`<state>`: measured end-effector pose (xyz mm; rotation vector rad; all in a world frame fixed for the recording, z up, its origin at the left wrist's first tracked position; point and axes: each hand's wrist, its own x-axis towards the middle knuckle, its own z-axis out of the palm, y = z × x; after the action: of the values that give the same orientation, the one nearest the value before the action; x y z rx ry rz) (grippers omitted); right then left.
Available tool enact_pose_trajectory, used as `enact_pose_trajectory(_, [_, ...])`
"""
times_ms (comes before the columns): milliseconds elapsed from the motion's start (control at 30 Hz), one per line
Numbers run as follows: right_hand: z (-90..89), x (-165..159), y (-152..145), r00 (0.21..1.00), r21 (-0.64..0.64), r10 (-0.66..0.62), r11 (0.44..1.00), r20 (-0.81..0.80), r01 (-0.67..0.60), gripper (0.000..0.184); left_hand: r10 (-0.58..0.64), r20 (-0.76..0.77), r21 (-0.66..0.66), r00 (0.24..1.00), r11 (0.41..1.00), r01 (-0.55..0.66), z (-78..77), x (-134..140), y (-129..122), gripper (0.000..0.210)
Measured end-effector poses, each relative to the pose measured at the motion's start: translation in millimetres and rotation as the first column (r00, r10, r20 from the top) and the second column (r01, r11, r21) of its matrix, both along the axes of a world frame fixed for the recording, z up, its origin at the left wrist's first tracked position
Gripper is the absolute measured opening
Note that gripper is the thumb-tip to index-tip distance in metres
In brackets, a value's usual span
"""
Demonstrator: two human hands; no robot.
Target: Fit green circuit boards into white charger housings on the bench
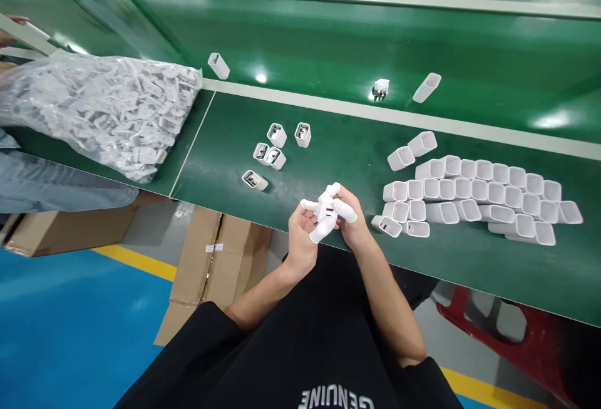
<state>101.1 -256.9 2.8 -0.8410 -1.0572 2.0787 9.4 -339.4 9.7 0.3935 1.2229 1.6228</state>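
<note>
From where I stand, both hands meet at the middle of the frame, over the near edge of the green tabletop (225, 165). The left hand (303, 233) and right hand (353, 218) are closed around a small white piece (327, 210) with a dark slot, pinching it between fingertips in white covers (322, 229). The fingers hide much of its shape. Left of centre, just beyond the hands, five white cases (303, 136) stand or lie with parts inside their open ends. Toward the right of the frame, many empty cases (479, 191) lie packed in rows. A clear bag (107, 108) full of white parts fills the upper left, and a red stool (511, 346) shows at lower right.
</note>
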Motion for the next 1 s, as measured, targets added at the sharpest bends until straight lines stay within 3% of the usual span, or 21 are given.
enact_pose_trajectory(367, [-3.3, 4, 1, 0.988, 0.093, -0.111, 0.988, -0.108, 0.121, 0.050, -0.010, -0.044, 0.050, 0.999, 0.999, 0.012, -3.5, 2, -5, 0.048])
enact_pose_trajectory(700, [-10.0, 1, 1, 0.998, 0.231, -0.060, 0.971, -0.030, 0.066, 0.050, 0.057, -0.071, 0.021, 0.996, 0.998, -0.056, 1.0, -6, -5, 0.051])
enact_pose_trajectory(833, [-15.3, 1, 0, 0.997, 0.282, -0.076, 0.956, -0.023, 0.080, 0.043, 0.001, -0.116, 0.041, 0.993, 0.999, 0.004, -2.0, -14, -5, 0.047])
enact_pose_trajectory(900, [-17.2, 2, -1, 0.988, 0.403, -0.156, 0.903, -0.018, 0.149, 0.037, -0.031, -0.173, 0.057, 0.984, 0.998, 0.042, -4.1, -21, -6, 0.050])
enact_pose_trajectory(933, [-17.5, 3, -1, 0.977, 0.492, -0.212, 0.850, -0.006, 0.188, 0.037, -0.039, -0.216, 0.067, 0.976, 0.996, 0.054, -5.3, -25, -7, 0.050])
enact_pose_trajectory(1000, [-17.5, 5, -3, 0.937, 0.694, -0.348, 0.683, 0.032, 0.230, 0.046, -0.047, -0.328, 0.083, 0.944, 0.994, 0.078, -8.1, -34, -10, 0.045])
